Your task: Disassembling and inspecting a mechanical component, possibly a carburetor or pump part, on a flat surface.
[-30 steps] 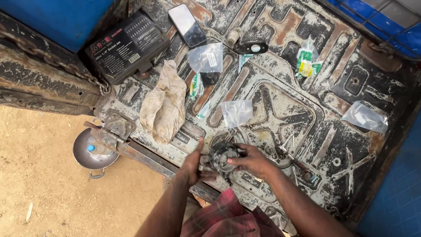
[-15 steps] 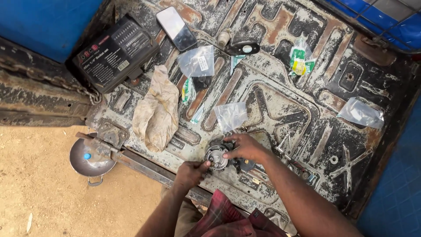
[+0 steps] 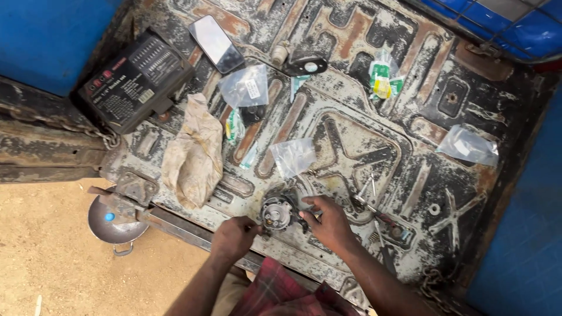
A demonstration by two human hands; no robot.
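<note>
Both hands lower than before, right hand [image 3: 328,221] seemingly gripping round metal part [image 3: 277,212], left hand [image 3: 234,236] curled, fingertips on it

Rusty metal floor [image 3: 351,146]: bags [image 3: 293,157], rag [image 3: 193,155], case [image 3: 136,79], mirror [image 3: 215,44] laid beyond hands; pliers [image 3: 380,216] beside right hand [image 3: 328,222].

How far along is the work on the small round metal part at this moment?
Already done: tools and parts are laid out, with a black tool case, clear bags and loose tools on the worn metal bed. In hand: the right hand steadies the round metal part while the left hand touches its edge. Left: the part looks unfinished, and several bags appear unopened.
</note>
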